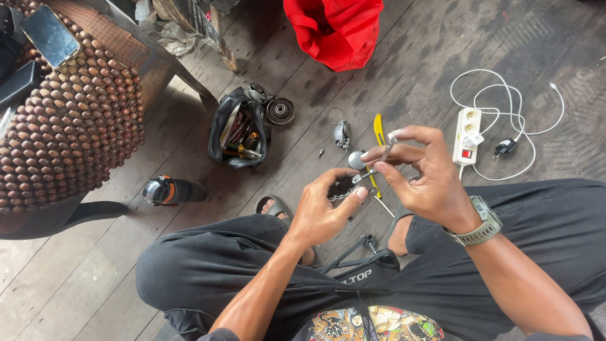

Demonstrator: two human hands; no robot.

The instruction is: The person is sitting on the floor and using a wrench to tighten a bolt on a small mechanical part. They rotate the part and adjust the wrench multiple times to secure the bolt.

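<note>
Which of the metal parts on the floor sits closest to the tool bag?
The round dark gear-like part, lying right beside the open black tool bag. The smaller silvery part and thin wire ring lie farther right, toward the yellow-handled tool.

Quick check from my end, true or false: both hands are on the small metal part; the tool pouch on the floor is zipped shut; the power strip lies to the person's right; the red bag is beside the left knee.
1. Both hands, left hand and right hand, hold the small metal part. True.
2. The black tool pouch is zipped shut. False: it lies open, tools showing.
3. The white power strip lies on the person's right. True.
4. The red bag is beside the left knee. False: it sits farther off, at the top of the view.
</note>
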